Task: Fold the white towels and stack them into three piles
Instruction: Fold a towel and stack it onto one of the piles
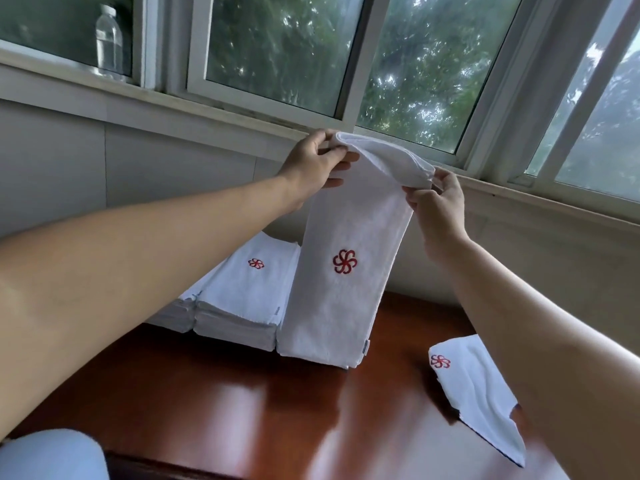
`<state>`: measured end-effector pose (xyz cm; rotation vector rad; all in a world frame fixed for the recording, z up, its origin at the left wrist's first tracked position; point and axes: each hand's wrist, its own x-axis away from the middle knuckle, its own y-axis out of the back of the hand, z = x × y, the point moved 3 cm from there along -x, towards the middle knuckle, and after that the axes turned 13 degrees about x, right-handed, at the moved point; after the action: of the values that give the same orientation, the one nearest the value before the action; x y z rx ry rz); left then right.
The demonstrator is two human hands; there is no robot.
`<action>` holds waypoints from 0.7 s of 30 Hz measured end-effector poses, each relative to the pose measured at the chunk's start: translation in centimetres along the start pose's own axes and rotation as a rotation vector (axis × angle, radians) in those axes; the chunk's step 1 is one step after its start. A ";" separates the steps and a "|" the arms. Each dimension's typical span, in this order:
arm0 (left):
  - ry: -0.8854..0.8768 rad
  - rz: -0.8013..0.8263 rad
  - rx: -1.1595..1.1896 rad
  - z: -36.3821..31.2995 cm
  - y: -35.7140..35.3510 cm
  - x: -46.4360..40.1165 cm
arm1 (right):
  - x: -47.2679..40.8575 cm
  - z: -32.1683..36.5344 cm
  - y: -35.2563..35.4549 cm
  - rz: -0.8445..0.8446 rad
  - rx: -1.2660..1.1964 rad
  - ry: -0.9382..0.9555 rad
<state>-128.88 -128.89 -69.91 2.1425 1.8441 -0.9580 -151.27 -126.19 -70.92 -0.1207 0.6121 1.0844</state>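
Observation:
A white towel (pixel 346 237) with a red flower logo hangs folded lengthwise above the table. My left hand (pixel 317 164) grips its top left corner and my right hand (pixel 438 199) pinches its top right corner. Its lower end reaches down onto a pile of folded towels (pixel 311 351) on the wooden table (pixel 242 410). To the left stands a second pile (pixel 239 306) with a logo on top, and a third pile (pixel 176 310) shows partly behind my left arm. Another white towel (pixel 474 386) lies loose at the right, partly under my right arm.
A wall and a window sill (pixel 519 199) run close behind the piles. A clear plastic bottle (pixel 109 43) stands on the sill at the far left. A pale blue rounded object (pixel 52 455) sits at the bottom left corner.

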 end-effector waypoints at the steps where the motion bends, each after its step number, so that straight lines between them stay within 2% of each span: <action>1: 0.007 -0.004 -0.004 0.7 0.2 -0.9 | -1.0 -0.6 -0.5 0.010 -0.004 -0.008; 10: 0.136 -0.070 -0.026 10.9 3.2 -10.0 | -10.0 -9.9 -7.1 0.076 0.029 -0.083; 21: 0.489 -0.211 -0.099 32.9 10.5 -17.8 | -17.6 -31.2 -18.3 0.245 0.106 -0.348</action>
<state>-131.67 -162.70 -88.77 2.3021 2.3135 -0.3740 -153.97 -160.81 -91.20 0.2373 0.3744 1.2711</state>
